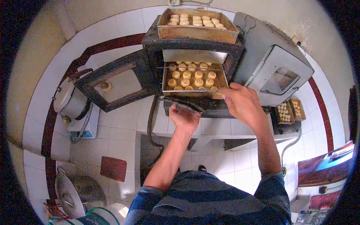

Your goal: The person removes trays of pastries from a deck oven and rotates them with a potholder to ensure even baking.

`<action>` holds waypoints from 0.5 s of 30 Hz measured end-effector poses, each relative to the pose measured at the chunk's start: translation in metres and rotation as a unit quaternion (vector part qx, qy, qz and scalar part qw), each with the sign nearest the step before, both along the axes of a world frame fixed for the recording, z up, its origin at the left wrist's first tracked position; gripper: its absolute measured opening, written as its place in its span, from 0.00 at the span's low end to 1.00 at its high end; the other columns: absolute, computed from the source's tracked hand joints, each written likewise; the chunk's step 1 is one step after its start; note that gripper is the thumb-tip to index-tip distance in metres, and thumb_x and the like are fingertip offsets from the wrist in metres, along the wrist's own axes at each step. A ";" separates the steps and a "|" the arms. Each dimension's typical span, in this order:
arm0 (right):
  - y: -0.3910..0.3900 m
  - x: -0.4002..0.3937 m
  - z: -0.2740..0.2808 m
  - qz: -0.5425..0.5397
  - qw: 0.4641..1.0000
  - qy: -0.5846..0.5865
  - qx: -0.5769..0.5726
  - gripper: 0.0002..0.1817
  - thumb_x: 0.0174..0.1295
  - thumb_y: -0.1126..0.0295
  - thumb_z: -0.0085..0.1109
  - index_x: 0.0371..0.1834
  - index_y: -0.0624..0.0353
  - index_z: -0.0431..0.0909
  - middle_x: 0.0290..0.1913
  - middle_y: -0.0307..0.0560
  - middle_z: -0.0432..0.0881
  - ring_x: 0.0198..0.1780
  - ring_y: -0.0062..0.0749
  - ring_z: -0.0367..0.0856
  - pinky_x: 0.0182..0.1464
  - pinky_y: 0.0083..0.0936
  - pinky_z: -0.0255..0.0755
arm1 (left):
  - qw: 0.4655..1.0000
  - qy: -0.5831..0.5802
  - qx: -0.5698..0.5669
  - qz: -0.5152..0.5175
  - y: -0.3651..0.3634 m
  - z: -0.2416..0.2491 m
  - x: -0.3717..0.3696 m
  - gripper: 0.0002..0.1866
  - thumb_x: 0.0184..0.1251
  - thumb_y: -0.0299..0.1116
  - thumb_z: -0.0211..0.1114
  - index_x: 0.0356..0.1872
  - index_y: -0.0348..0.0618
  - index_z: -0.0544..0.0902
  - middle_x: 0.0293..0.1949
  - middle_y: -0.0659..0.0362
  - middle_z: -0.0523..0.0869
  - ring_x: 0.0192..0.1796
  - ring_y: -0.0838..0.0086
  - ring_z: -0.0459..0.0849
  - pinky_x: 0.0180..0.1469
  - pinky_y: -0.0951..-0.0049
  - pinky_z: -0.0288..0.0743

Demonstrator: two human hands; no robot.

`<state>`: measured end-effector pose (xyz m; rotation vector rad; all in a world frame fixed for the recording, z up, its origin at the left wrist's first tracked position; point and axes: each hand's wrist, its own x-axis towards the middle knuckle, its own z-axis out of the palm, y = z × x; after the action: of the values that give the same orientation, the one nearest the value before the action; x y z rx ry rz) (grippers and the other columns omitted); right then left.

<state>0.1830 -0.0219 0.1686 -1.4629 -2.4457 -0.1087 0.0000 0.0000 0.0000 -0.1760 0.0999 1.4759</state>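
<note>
1. Your left hand [184, 117] grips a dark cloth [183, 105] under the front edge of the cookie tray [191, 90], half inside the oven [195, 48].
2. Your right hand [242, 103] pinches the tray's right corner bare; keep that contact brief.
3. Keep the tray level on its rack.

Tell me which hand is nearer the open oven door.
Left. The left hand grips a dark cloth under the tray's front edge, closer to the oven door swung open at left. The right hand holds the tray's right front corner, farther away.
</note>
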 end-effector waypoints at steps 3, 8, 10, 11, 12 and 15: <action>0.004 0.005 0.001 0.026 0.999 0.020 0.043 0.10 0.65 0.72 0.61 0.48 0.56 0.85 0.37 0.52 0.82 0.39 0.51 0.84 0.43 0.44 0.79 | 0.996 0.020 0.085 -0.001 0.017 -0.002 0.002 0.31 0.61 0.47 0.59 0.66 0.44 0.73 0.64 0.51 0.80 0.63 0.49 0.80 0.62 0.34 0.77; 0.002 0.007 -0.001 0.014 0.998 0.014 0.055 0.10 0.64 0.72 0.58 0.47 0.53 0.84 0.40 0.53 0.84 0.40 0.51 0.86 0.42 0.46 0.81 | 0.995 0.089 0.033 -0.025 0.020 0.010 0.001 0.23 0.67 0.37 0.62 0.60 0.38 0.75 0.59 0.50 0.82 0.59 0.50 0.83 0.59 0.44 0.84; 0.003 0.008 -0.003 0.015 0.998 0.018 0.056 0.10 0.64 0.72 0.58 0.47 0.53 0.84 0.40 0.53 0.84 0.40 0.51 0.86 0.42 0.46 0.81 | 0.992 0.122 0.033 -0.016 0.022 0.012 0.001 0.21 0.68 0.37 0.64 0.59 0.39 0.76 0.58 0.52 0.83 0.58 0.53 0.83 0.58 0.46 0.85; 0.003 0.008 -0.004 0.017 0.998 0.020 0.054 0.10 0.64 0.72 0.58 0.47 0.53 0.84 0.40 0.52 0.83 0.40 0.52 0.86 0.42 0.46 0.81 | 0.988 0.153 0.030 -0.005 0.023 0.013 0.001 0.19 0.70 0.38 0.67 0.57 0.40 0.78 0.56 0.54 0.83 0.57 0.55 0.84 0.58 0.48 0.86; 0.002 0.008 -0.006 0.017 0.998 0.023 0.052 0.10 0.64 0.72 0.58 0.47 0.53 0.84 0.40 0.52 0.83 0.40 0.52 0.86 0.42 0.46 0.81 | 0.987 0.156 0.028 -0.006 0.022 0.015 0.001 0.19 0.70 0.38 0.67 0.57 0.40 0.78 0.56 0.54 0.83 0.57 0.55 0.84 0.58 0.48 0.86; 0.001 0.009 -0.009 0.022 0.998 0.037 0.055 0.09 0.64 0.72 0.59 0.46 0.53 0.84 0.39 0.52 0.83 0.40 0.52 0.86 0.42 0.47 0.81 | 0.973 0.226 -0.035 0.013 0.023 0.023 0.003 0.19 0.70 0.41 0.70 0.55 0.44 0.79 0.53 0.57 0.85 0.55 0.61 0.85 0.57 0.54 0.86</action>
<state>0.1925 -0.0211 0.1598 -1.3430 -2.3718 -0.1739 0.0027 0.0226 0.0232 0.1059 0.5199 1.5185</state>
